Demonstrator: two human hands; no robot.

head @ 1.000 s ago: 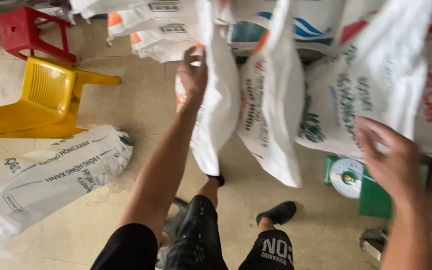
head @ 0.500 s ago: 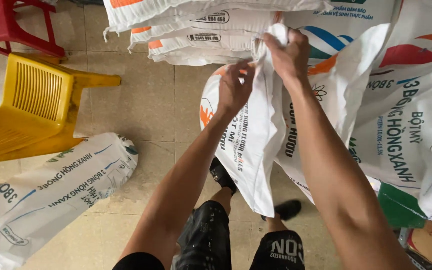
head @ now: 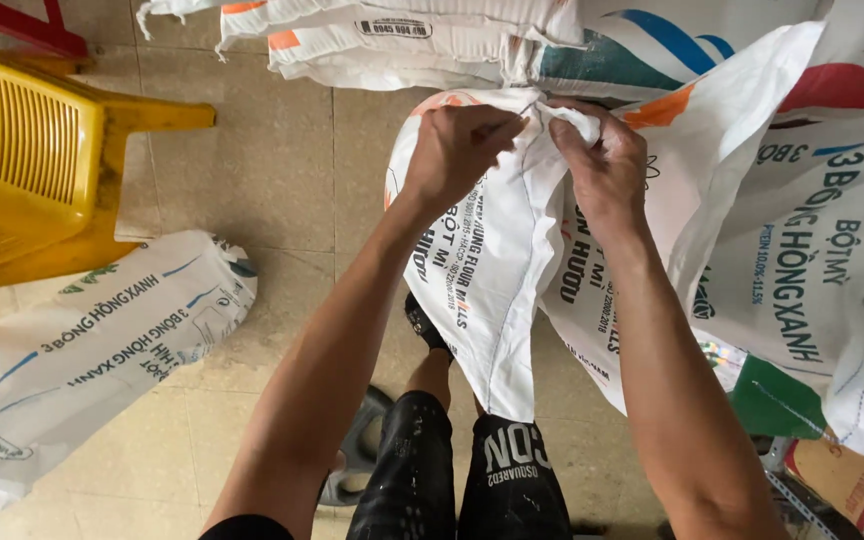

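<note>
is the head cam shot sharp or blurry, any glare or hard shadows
Head view: mostly sharp, both hands, left and right, crisp on the white sack; light is soft and even, no hard shadows on the tiled floor, no strong glare; the yellow chair bows slightly at the edge from the wide lens.

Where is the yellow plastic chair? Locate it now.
In the head view, the yellow plastic chair lies tipped on the tiled floor at far left, just above the filled white woven sack.
</note>
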